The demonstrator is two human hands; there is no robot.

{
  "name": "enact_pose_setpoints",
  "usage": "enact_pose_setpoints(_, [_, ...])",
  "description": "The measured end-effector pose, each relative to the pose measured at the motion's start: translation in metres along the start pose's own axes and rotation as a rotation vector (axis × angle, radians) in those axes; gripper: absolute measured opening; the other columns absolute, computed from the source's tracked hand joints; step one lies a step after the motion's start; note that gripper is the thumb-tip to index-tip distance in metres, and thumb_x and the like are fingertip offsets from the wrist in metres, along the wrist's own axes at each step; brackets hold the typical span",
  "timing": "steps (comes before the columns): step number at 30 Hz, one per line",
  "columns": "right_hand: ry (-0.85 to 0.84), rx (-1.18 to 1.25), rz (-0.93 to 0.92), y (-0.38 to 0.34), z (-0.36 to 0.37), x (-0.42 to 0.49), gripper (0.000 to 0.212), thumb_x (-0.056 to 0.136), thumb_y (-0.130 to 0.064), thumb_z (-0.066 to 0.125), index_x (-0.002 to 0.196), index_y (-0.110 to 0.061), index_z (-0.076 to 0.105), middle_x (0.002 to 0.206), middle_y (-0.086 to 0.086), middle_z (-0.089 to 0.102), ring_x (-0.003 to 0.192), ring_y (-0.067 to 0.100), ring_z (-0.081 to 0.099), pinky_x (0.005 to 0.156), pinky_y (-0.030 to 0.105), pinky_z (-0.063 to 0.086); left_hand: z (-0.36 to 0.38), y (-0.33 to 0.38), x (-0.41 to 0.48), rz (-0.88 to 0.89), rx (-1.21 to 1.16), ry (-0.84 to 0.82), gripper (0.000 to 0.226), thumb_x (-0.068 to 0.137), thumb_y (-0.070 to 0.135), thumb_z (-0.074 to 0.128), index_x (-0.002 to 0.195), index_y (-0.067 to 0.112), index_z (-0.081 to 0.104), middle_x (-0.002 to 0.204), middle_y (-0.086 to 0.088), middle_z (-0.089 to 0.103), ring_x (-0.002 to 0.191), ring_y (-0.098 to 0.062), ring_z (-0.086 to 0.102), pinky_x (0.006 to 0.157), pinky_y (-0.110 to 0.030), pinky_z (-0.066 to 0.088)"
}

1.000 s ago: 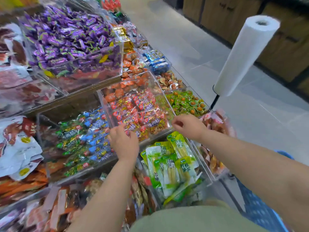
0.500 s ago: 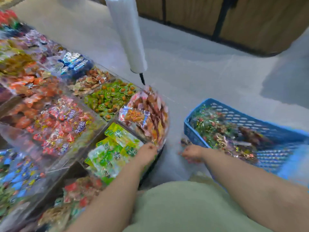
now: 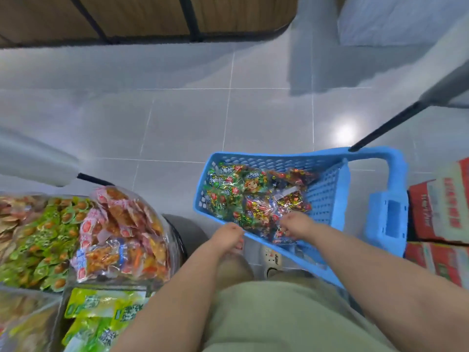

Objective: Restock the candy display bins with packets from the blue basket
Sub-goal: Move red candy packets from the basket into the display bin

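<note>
Glossy grey tiled floor (image 3: 190,118), wood-panelled cabinet fronts (image 3: 142,16) along its far edge. Red-and-white printed cardboard boxes (image 3: 441,212) stacked at right. Blurred white roll (image 3: 33,158) at left.

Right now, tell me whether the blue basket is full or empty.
Partly full: in the blue basket, packets cover the left and middle floor; bare lattice shows on the right.

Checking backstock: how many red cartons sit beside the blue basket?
2: one red cardboard carton right of the blue plastic basket, another lower in view; more may sit off-frame.
</note>
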State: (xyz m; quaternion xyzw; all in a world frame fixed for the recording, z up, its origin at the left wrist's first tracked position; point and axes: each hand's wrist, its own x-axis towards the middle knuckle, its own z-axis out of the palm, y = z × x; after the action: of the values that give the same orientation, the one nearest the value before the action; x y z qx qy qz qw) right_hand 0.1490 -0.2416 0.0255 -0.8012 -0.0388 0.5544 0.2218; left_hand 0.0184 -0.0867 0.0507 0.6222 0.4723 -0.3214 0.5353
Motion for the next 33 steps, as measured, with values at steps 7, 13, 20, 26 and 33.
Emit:
enact_pose_setpoints(7, [0.080,0.108,0.124,0.021,-0.004,0.044,0.028,0.094,-0.018,0.046,0.070,-0.007,0.056,0.072,0.008,0.052,0.060,0.015,0.044,0.059,0.026,0.038,-0.008,0.042,0.076,-0.039,0.208,-0.072,0.016,0.098,0.018,0.042,0.085,0.011,0.050,0.073,-0.005,0.054,0.058,-0.015,0.049,0.050,-0.024,0.037])
enact_pose_setpoints(13, [0.349,0.205,0.186,0.032,-0.002,0.091,0.038,0.085,-0.016,0.057,0.122,-0.010,0.054,0.116,0.019,0.058,0.099,0.032,0.058,0.083,0.037,0.047,-0.005,0.058,0.133,-0.006,0.398,-0.145,0.022,0.096,0.016,0.043,0.077,0.014,0.051,0.075,-0.009,0.056,0.061,-0.022,0.049,0.057,-0.028,0.037])
enact_pose_setpoints(20, [0.298,0.059,0.360,0.044,-0.003,0.138,0.098,0.087,-0.042,0.062,0.149,-0.012,-0.008,0.158,0.010,-0.006,0.144,0.033,0.005,0.118,0.042,0.012,-0.002,0.057,0.158,0.014,0.443,-0.224,0.017,0.099,0.019,0.042,0.087,0.010,0.051,0.081,-0.012,0.053,0.065,-0.020,0.047,0.057,-0.028,0.036])
enact_pose_setpoints(26, [0.442,-0.203,0.361,0.050,0.014,0.143,0.096,0.076,-0.053,0.069,0.146,-0.009,0.021,0.143,0.015,0.026,0.134,0.031,0.026,0.105,0.042,0.033,-0.004,0.043,0.162,-0.071,0.338,-0.194,0.014,0.099,0.022,0.043,0.101,0.013,0.054,0.082,-0.004,0.057,0.068,-0.014,0.053,0.061,-0.025,0.043])
enact_pose_setpoints(33, [0.388,-0.185,0.282,0.049,-0.002,0.123,0.059,0.078,-0.045,0.070,0.129,-0.022,0.051,0.131,0.009,0.049,0.124,0.031,0.038,0.094,0.038,0.043,-0.007,0.048,0.155,-0.101,0.154,-0.162,0.015,0.098,0.024,0.049,0.107,0.013,0.055,0.086,-0.005,0.061,0.068,-0.015,0.056,0.060,-0.025,0.047])
